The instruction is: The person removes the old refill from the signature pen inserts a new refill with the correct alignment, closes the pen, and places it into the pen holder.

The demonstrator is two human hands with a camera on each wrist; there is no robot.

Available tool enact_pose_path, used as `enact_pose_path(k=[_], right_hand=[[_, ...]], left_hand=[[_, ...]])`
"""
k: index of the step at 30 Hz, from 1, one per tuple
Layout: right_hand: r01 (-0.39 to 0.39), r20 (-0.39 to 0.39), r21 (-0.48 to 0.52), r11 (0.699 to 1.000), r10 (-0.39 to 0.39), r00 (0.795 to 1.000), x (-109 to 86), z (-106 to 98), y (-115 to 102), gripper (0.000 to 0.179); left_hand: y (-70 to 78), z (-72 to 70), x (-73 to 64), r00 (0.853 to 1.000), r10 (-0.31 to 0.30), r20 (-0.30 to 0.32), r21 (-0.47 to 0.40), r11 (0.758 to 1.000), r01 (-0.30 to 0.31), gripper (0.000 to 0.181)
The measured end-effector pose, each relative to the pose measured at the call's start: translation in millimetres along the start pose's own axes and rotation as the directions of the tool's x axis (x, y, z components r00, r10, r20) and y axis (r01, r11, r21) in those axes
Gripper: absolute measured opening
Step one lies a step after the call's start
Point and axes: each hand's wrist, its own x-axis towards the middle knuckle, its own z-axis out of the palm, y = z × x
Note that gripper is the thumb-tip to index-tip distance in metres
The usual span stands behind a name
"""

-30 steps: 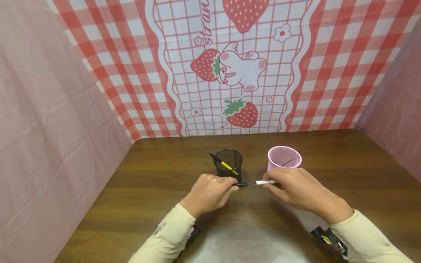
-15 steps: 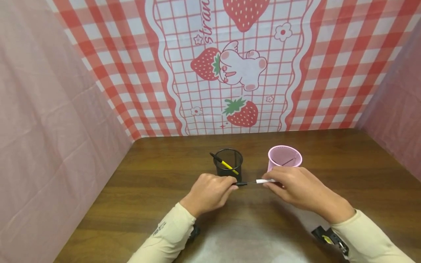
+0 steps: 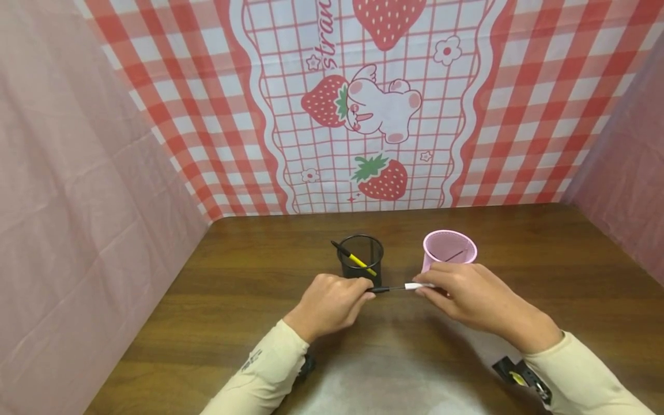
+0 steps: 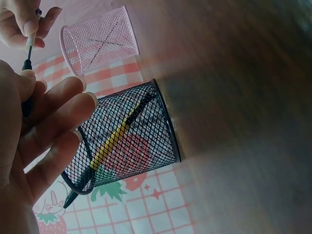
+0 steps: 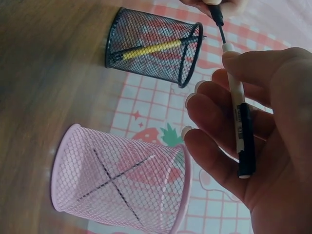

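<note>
Both hands hold a slim pen in two parts, level in front of the cups. My right hand (image 3: 472, 300) pinches its white barrel (image 5: 235, 92), which has a black rear section and small print. With thumb and finger, my left hand (image 3: 329, 302) pinches the black part (image 3: 380, 290); its other fingers extend loosely in the left wrist view. A thin dark rod (image 5: 223, 35) bridges the gap between the two parts. Just behind the left hand stands a black mesh cup (image 4: 156, 126). A pink mesh cup (image 5: 61, 170) is behind the right hand.
A yellow-and-black pen (image 3: 358, 262) leans in the black cup. Two thin dark sticks (image 5: 112, 179) cross inside the pink cup. The brown wooden table (image 3: 207, 323) ends at a strawberry-print checked cloth (image 3: 332, 173) behind; pink curtains hang on both sides.
</note>
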Motion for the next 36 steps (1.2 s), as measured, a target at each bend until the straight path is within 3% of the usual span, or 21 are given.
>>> enact_pose_path(k=[11, 24, 36], right_hand=[[0.005, 0.008, -0.049, 0.999, -0.005, 1.0, 1.9, -8, 3, 0.011], [-0.038, 0.041, -0.06, 0.997, 0.04, 0.998, -3.3, -11, 2, 0.011], [-0.019, 0.03, -0.073, 0.997, 0.021, 0.999, -3.5, -12, 6, 0.012]], left_hand=[[-1.7, -1.2, -0.9, 1.0, -0.004, -0.007, 0.012, 1.0, 0.004, 0.01], [1.1, -0.4, -2.5, 1.0, -0.008, -0.011, 0.011, 1.0, 0.009, 0.011], [0.6, 0.0, -1.6, 1.0, -0.019, -0.002, 0.026, 0.999, 0.019, 0.011]])
